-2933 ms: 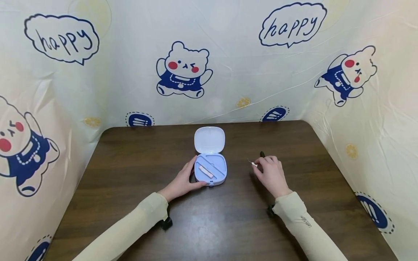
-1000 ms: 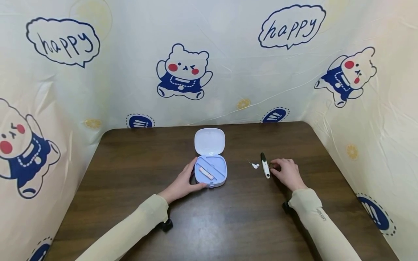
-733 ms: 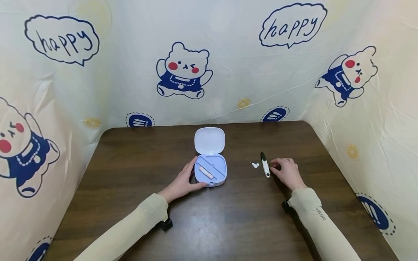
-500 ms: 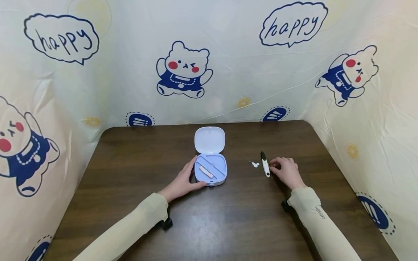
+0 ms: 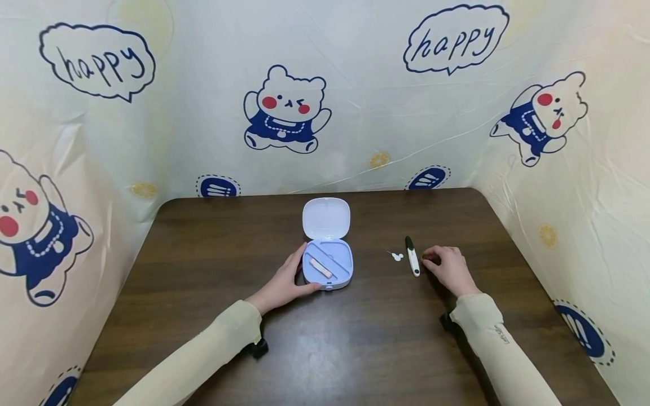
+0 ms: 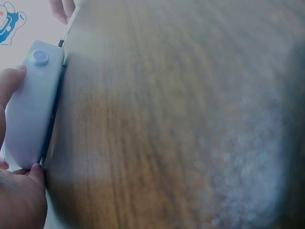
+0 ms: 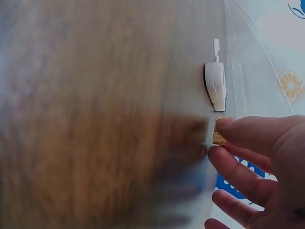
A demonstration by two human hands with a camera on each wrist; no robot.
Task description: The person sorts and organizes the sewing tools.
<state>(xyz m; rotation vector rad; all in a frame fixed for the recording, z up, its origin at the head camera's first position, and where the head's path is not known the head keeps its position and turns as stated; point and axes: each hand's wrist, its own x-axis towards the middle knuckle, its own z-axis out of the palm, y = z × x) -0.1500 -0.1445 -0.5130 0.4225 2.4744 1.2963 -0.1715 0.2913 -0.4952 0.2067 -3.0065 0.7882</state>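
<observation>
A light blue sewing kit box (image 5: 339,254) stands on the table with its lid (image 5: 326,218) raised; a small pale pink-and-white strip (image 5: 320,268) lies in its tray. My left hand (image 5: 279,286) grips the box, thumb at the front near the round catch (image 6: 40,57) and fingers along the left side. At the right, my right hand (image 5: 452,270) pinches a small gold dimpled thimble (image 7: 219,139) between thumb and index finger, low over the table; the thumb covers part of it. Just left of those fingertips lies a slim white tool with a black end (image 5: 412,256).
A white mouse-head-shaped needle threader (image 5: 397,257) with a thin wire loop lies between the box and the black-and-white tool. Printed cloth (image 5: 355,113) hangs behind and beside the brown wooden table (image 5: 218,242).
My right hand has left the needle threader, passed right over the black-and-white tool and taken hold of the thimble, lately shifting slightly right. The left hand and box have stayed put.
</observation>
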